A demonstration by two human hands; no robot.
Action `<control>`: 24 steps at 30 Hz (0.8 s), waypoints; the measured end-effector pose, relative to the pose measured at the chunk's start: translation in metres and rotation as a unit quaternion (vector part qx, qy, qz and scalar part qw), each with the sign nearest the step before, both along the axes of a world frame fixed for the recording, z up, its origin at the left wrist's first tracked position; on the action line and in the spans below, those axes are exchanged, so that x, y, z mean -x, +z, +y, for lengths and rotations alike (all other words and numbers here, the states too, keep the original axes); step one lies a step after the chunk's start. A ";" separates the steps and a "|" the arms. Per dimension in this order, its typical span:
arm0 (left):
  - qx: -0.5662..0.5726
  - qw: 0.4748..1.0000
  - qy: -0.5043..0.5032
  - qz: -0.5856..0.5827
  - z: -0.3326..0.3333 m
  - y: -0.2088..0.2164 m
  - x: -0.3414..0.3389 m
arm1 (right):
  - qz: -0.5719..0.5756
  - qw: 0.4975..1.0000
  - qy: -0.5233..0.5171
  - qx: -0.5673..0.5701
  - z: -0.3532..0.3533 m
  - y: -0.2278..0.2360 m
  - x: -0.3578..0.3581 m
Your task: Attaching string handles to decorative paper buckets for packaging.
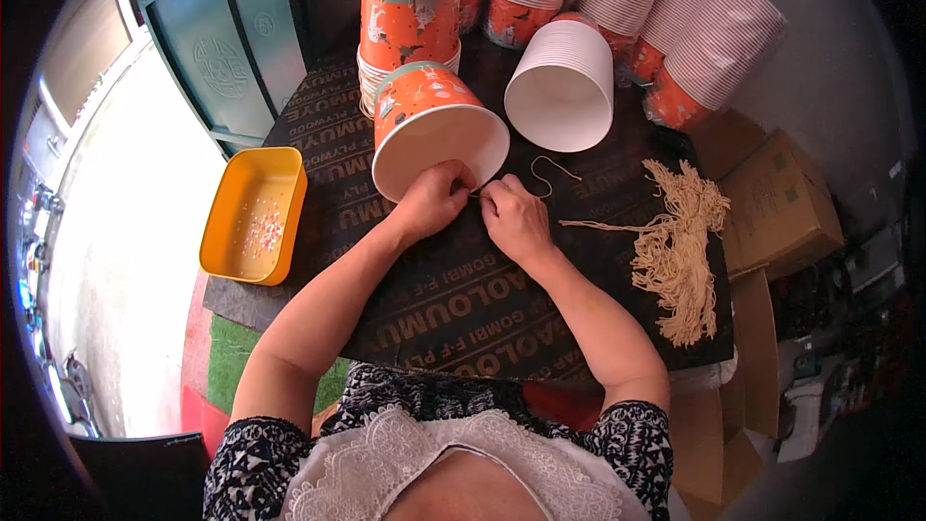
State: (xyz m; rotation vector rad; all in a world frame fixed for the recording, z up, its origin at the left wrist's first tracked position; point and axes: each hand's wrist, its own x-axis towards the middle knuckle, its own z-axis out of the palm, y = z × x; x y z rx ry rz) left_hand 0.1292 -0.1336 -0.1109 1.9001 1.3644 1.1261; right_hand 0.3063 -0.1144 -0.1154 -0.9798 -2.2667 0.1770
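An orange paper bucket (pixel 429 92) with a green base band and printed figures lies tilted on its side, its white mouth toward me. At the lower right of its rim, my left hand (pixel 439 198) is closed, fingers curled just inside the mouth in a pinch. Close beside it, outside the rim, my right hand (pixel 514 215) pinches a thin beige cord. A short bit of this cord shows between the two hands, and its loose tail (pixel 557 177) curls over the table to the right. My fingers partly hide where the cord meets the rim.
A yellow tub (pixel 253 217) holding small pale and red bits stands left. Behind are an upside-down bucket stack (pixel 410 24), a white-mouthed bucket stack (pixel 559 87) and several bagged stacks (pixel 714 48). A beige cord bundle (pixel 680 251) lies right, near cardboard boxes (pixel 781 203).
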 end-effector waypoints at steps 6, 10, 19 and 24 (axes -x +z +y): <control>-0.060 0.996 -0.005 0.068 0.000 -0.003 -0.005 | 0.021 1.000 -0.004 0.014 0.002 -0.002 0.001; -0.077 0.994 0.005 0.078 0.000 -0.004 -0.009 | 0.040 0.998 -0.007 0.050 0.004 -0.004 0.002; -0.118 0.988 0.020 0.100 0.002 -0.006 -0.007 | 0.074 0.995 -0.007 0.064 0.002 0.000 0.004; 0.033 0.999 0.018 -0.035 0.002 0.000 0.001 | 0.089 0.994 -0.001 0.062 0.001 0.001 0.004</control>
